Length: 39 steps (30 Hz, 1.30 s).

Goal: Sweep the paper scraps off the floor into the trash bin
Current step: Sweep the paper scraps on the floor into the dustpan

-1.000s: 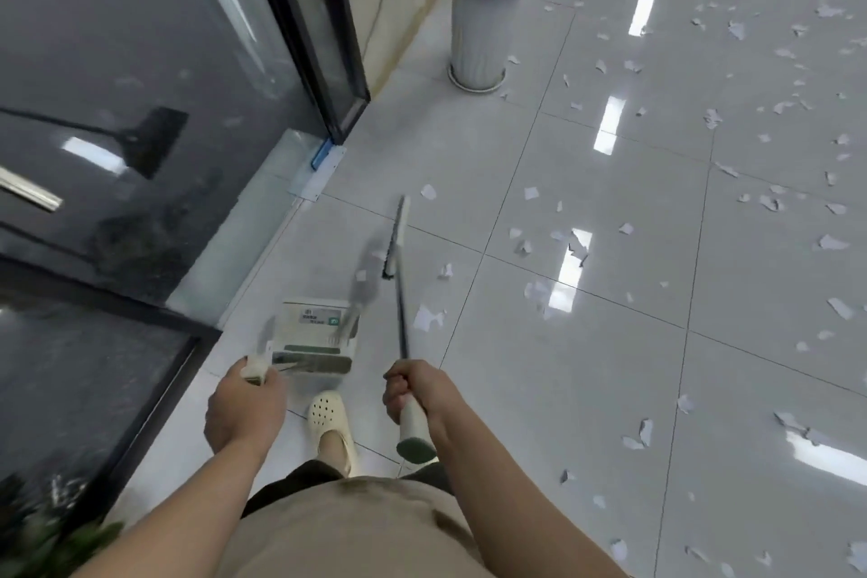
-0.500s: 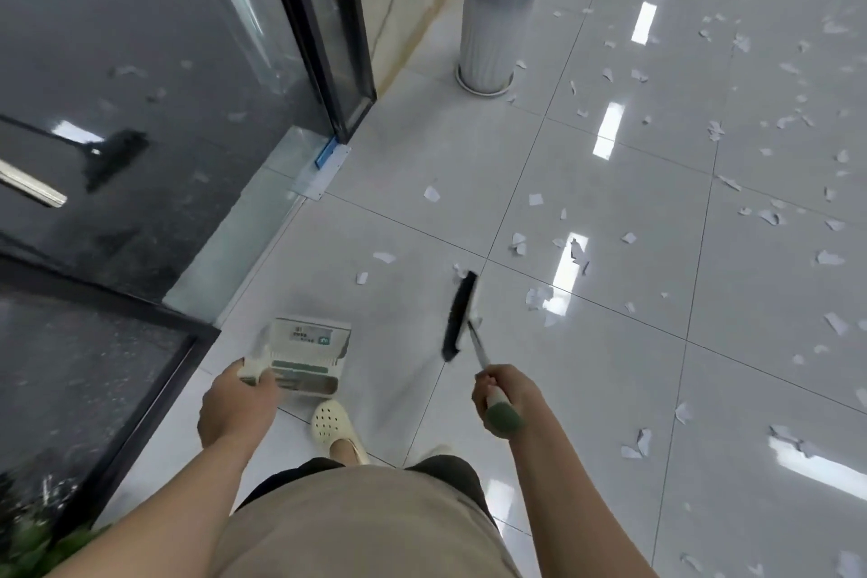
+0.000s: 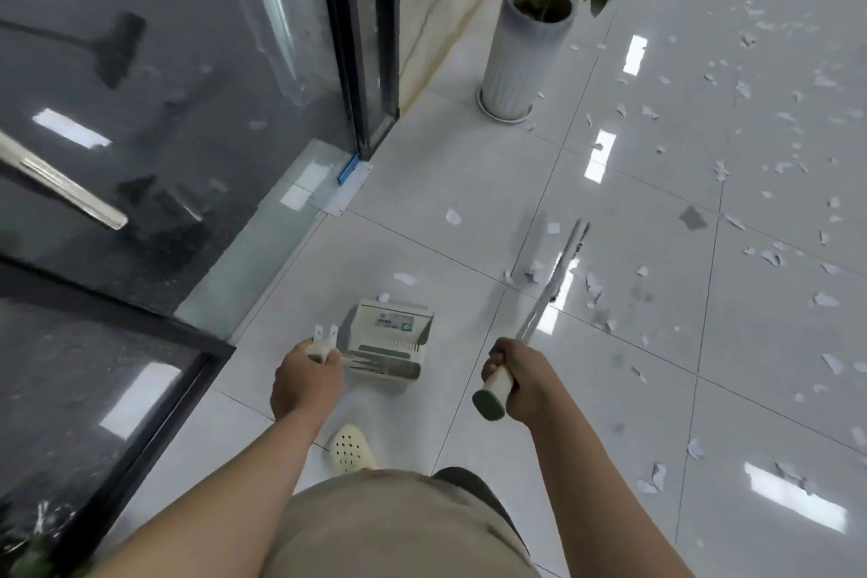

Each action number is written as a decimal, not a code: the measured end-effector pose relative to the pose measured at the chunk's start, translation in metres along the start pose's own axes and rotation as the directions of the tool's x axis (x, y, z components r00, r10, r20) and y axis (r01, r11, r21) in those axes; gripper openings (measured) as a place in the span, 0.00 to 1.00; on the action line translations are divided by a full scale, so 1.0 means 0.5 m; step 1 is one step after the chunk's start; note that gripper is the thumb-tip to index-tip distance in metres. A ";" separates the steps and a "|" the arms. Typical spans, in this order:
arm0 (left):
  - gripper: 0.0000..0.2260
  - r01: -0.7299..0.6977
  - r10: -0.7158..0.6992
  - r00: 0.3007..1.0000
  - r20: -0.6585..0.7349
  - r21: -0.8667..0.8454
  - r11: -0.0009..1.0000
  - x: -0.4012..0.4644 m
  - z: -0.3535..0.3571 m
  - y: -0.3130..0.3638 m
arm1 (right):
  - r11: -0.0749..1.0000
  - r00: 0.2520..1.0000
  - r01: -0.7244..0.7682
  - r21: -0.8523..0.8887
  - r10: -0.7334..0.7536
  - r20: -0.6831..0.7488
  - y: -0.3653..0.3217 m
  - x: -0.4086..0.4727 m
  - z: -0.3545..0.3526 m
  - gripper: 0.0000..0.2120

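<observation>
Paper scraps (image 3: 769,256) litter the glossy tiled floor (image 3: 469,164), mostly right of frame. We note the right hand (image 3: 518,378) gripping the broom (image 3: 546,300) (blurred), the left hand (image 3: 307,383) clutching the dustpan (image 3: 391,336). Glass door (image 3: 164,85) upper left; potted plant (image 3: 525,56) top centre.

Floor (image 3: 469,183): glossy pale grey tiles, thin dark joints. Paper scraps (image 3: 774,258): white, scattered at right. Dustpan (image 3: 391,333): white, green label and green comb. Broom (image 3: 539,310): silver shaft, white grip, dark green cap. Far plant pot (image 3: 520,61): white, ribbed. Near shoe (image 3: 349,448): cream, perforated.
</observation>
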<state>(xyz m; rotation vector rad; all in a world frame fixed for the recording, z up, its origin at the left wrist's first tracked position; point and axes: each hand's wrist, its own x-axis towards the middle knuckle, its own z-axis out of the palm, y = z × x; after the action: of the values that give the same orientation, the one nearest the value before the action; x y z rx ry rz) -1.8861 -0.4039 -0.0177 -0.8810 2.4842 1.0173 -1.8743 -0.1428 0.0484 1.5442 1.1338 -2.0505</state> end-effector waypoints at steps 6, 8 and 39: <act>0.09 0.072 -0.072 0.997 -0.002 -0.007 0.997 0.060 -0.060 -0.033 | 0.968 0.951 -0.248 0.027 0.238 0.198 0.041 -0.003 0.166 0.08; 0.10 0.111 -0.111 0.994 -0.007 -0.007 0.994 0.071 -0.078 -0.051 | 0.939 0.904 -0.335 -0.075 0.342 0.255 0.055 -0.006 0.211 0.09; 0.05 0.157 -0.160 0.980 -0.122 -0.037 0.987 0.100 0.163 0.380 | 0.984 0.990 -0.140 0.112 0.142 -0.005 -0.514 0.244 0.071 0.08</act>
<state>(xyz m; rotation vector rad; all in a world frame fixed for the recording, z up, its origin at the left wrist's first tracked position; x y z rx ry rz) -2.0425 -0.2608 -0.0001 -1.1635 2.4575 0.9716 -2.1135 0.0146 0.0409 1.6423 0.9000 -2.0419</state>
